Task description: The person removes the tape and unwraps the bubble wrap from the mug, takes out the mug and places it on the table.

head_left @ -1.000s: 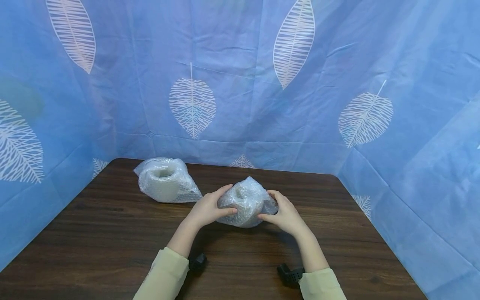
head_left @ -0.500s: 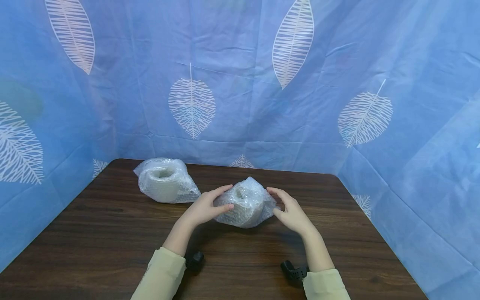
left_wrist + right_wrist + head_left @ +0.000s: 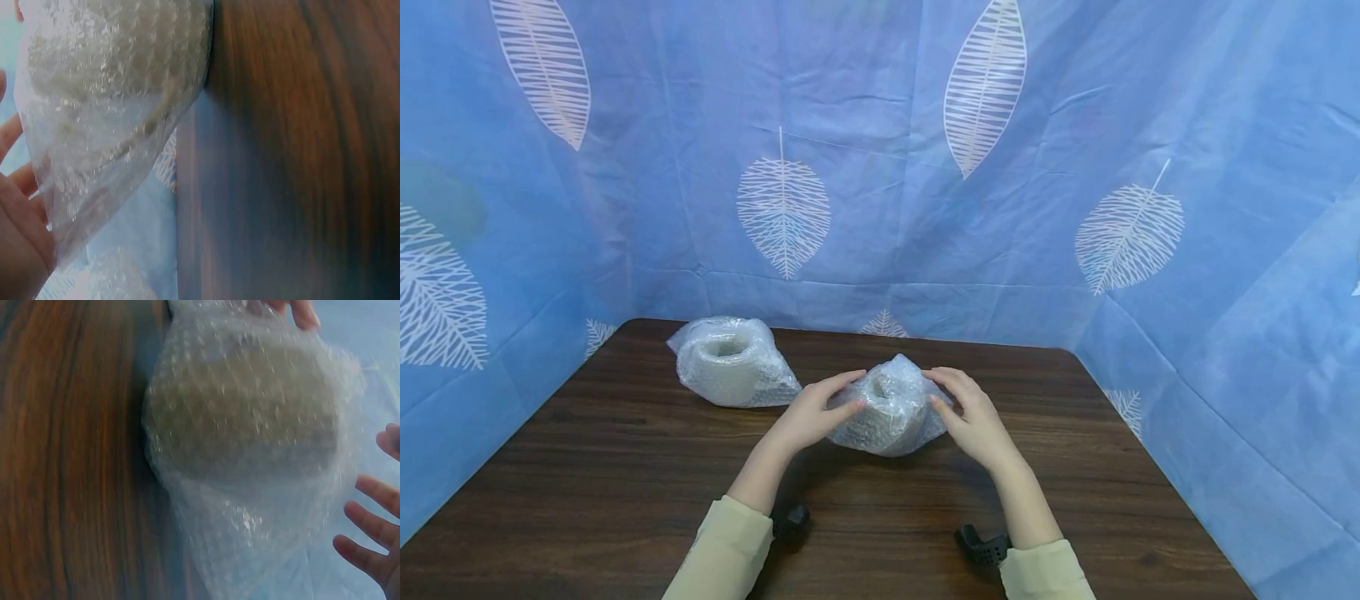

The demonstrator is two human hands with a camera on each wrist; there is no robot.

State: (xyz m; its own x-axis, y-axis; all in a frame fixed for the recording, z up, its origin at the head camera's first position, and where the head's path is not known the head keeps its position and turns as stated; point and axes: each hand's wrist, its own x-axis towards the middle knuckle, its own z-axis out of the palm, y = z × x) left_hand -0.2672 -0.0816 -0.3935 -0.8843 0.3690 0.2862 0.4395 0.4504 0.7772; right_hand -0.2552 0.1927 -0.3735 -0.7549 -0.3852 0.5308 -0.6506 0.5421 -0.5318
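Observation:
A bundle in clear bubble wrap (image 3: 891,421) sits on the table between my two hands, a round hollow in its top and something off-white inside. My left hand (image 3: 807,417) lies along its left side, thumb in front and fingers behind, touching the loose plastic. In the left wrist view some of those fingers (image 3: 25,178) show partly through the wrap. My right hand (image 3: 977,423) is at the right side, fingertips right at the wrap. The right wrist view shows its fingers (image 3: 369,522) spread and fairly straight beside the bundle.
A second bubble-wrapped bundle (image 3: 730,379) with a hollow top stands at the back left, its pointed tail near my left hand. The dark wooden table (image 3: 587,483) has rounded far corners. Blue leaf-patterned cloth (image 3: 865,208) hangs behind it and along both sides.
My right hand drew back from the bundle's right side, then came in again, higher against the wrap. My left hand shifted slightly left. The bundle has hardly moved.

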